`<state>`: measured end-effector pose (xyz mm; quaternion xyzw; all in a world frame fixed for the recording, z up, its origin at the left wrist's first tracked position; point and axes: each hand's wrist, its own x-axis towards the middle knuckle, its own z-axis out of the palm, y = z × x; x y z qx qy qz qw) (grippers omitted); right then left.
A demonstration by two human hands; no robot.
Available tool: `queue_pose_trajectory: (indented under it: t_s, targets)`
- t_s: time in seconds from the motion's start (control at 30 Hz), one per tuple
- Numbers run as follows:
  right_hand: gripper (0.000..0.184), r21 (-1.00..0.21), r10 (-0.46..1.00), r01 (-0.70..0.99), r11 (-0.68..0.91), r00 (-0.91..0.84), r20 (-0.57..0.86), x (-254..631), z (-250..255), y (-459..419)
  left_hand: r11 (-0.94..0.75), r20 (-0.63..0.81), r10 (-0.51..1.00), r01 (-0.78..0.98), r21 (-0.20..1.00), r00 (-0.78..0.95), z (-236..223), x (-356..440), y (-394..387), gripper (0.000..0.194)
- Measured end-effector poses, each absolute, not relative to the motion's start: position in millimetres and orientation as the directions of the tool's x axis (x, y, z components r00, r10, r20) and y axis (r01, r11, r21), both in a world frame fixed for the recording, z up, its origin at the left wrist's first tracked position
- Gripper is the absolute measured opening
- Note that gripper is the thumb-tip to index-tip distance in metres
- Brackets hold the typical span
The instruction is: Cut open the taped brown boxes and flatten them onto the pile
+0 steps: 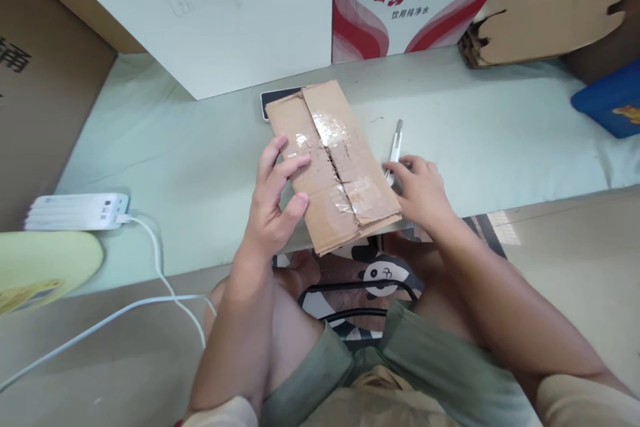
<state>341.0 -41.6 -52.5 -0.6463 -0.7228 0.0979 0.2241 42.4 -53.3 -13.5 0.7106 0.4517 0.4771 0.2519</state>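
Observation:
A flat brown cardboard box [345, 153] lies slanted on the bench, its near end reaching past the front edge. Clear tape covers its top, and a ragged slit runs along the middle seam. My left hand [275, 203] rests at the box's left side, fingers and thumb spread on its top. Just right of the box is a white utility knife [396, 147], its metal tip pointing away from me. The fingers of my right hand [423, 190] are closed at the knife's near end, which they partly hide.
Under the box's far left corner sits a dark-faced, white-edged device [277, 101]. A white power bank [80, 211] with a cable [155, 247] is at left, near a yellow-green object [45, 267]. Large cartons [250, 13] line the back; a blue container [610, 103] stands right.

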Motion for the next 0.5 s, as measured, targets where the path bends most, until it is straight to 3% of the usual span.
queue_pose_trajectory:
  t_s: [0.07, 0.2, 0.3, 0.5]
  targets:
    - [0.026, -0.408, 0.979, 0.901, 0.147, -0.073, 0.191, 341, -53, -39, -0.492, 0.479, 0.866, 0.422, 0.762, 0.145, -12, 44, -55, 0.054]
    - [0.011, -0.472, 0.996, 0.878, 0.074, -0.038, 0.086, 337, -44, -36, -0.563, 0.565, 0.811, 0.456, 0.689, 0.148, -3, 50, -61, 0.036]
    - [0.021, -0.521, 1.0, 0.854, -0.003, 0.017, 0.021, 334, -36, -33, -0.658, 0.642, 0.739, 0.427, 0.62, 0.206, 1, 56, -66, 0.028]
    - [0.04, -0.697, 0.995, 0.712, -0.08, 0.099, -0.012, 331, -29, -31, -0.681, 0.614, 0.725, 0.456, 0.573, 0.312, -7, 61, -67, 0.046]
